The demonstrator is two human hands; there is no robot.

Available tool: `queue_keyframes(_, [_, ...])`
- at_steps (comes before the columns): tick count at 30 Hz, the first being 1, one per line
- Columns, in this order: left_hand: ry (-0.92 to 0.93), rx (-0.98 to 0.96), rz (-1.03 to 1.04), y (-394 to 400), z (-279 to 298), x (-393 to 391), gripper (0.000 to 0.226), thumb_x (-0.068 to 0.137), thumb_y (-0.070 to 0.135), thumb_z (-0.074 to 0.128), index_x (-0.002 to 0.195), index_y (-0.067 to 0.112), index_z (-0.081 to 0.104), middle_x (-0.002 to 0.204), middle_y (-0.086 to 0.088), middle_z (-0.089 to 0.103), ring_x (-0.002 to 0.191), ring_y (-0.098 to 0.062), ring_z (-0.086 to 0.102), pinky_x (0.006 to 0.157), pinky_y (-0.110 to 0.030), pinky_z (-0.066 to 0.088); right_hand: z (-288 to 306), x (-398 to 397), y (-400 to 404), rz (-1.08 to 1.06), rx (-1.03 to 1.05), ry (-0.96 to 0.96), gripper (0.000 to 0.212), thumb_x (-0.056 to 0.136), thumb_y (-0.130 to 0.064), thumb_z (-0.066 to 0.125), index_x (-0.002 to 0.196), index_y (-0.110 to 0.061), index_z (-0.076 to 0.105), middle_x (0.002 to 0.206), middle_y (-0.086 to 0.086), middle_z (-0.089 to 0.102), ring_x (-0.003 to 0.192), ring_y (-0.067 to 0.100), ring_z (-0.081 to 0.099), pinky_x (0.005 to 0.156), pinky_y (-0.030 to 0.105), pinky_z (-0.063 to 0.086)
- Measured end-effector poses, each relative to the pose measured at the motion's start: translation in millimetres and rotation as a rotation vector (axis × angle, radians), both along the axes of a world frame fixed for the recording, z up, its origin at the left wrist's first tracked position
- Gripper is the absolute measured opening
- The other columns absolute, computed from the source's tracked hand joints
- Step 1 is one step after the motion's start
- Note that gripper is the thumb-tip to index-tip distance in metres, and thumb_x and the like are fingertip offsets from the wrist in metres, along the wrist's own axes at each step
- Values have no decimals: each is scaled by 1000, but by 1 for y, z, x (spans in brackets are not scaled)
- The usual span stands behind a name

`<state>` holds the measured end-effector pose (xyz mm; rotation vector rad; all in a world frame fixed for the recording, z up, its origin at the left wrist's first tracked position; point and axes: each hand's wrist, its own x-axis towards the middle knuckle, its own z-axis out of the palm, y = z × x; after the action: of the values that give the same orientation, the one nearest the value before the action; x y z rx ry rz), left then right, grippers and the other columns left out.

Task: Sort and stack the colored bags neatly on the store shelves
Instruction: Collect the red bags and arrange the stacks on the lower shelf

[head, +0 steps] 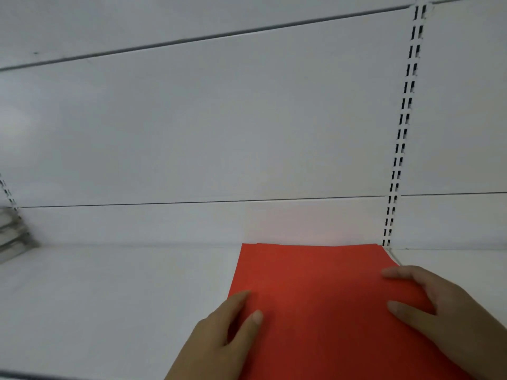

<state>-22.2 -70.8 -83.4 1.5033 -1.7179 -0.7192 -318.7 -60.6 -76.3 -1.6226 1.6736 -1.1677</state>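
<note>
A flat stack of red bags (315, 286) lies on the white shelf (109, 297), its far edge against the back panel. My left hand (222, 335) rests at the stack's left edge, thumb on top of the red surface and fingers straight along the side. My right hand (441, 308) lies on the stack's right edge, with straight fingers and thumb pressing down on the red surface. Both hands touch the bags at the same time.
The white back panel (219, 133) rises behind the shelf. A slotted upright (397, 160) stands right of the stack's far corner. At the far left, a blurred grey-and-white stack (13, 237) sits on the shelf. Bare shelf surface stretches left of the bags.
</note>
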Motion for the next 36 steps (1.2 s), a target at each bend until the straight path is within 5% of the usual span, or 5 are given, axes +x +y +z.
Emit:
queue_keyframes(6, [425, 124, -71, -7, 8, 2, 32, 88, 28, 64, 114, 45, 57, 105, 33, 63, 91, 29, 51, 70, 0, 40, 4, 2, 1, 67, -30, -31, 54, 77, -7, 74, 102, -53, 61, 101, -15, 71, 87, 3, 67, 82, 24, 50])
queue_keyframes(11, [852, 306, -104, -15, 12, 7, 26, 92, 15, 54, 113, 22, 67, 108, -7, 72, 97, -21, 69, 81, -34, 50, 12, -8, 8, 110, -75, -150, 87, 31, -81, 73, 109, -45, 63, 106, -15, 70, 92, 6, 67, 83, 19, 51])
queue_keyframes(15, [909, 379, -223, -21, 15, 4, 33, 92, 13, 50, 122, 17, 63, 113, -14, 69, 108, -33, 64, 81, -37, 57, 18, -6, 12, 176, 11, -261, 50, 53, -52, 78, 102, -46, 66, 99, -2, 73, 86, 17, 70, 73, 24, 55])
queue_keyframes(23, [219, 103, -209, -29, 4, 1, 51, 85, 13, 66, 126, 40, 50, 123, 17, 61, 108, 7, 59, 98, -19, 45, 8, -8, 13, 123, 127, -78, 37, 76, -16, 74, 100, -43, 66, 96, -25, 70, 83, -5, 66, 70, 14, 47])
queue_keyframes(36, [12, 213, -333, -51, 6, 0, 45, 89, 12, 63, 131, 25, 54, 115, 17, 64, 101, 7, 62, 86, -12, 48, 9, -9, 21, 49, 214, 381, 116, 11, -103, 26, 115, -57, 48, 102, -35, 40, 101, -10, 44, 95, 16, 33])
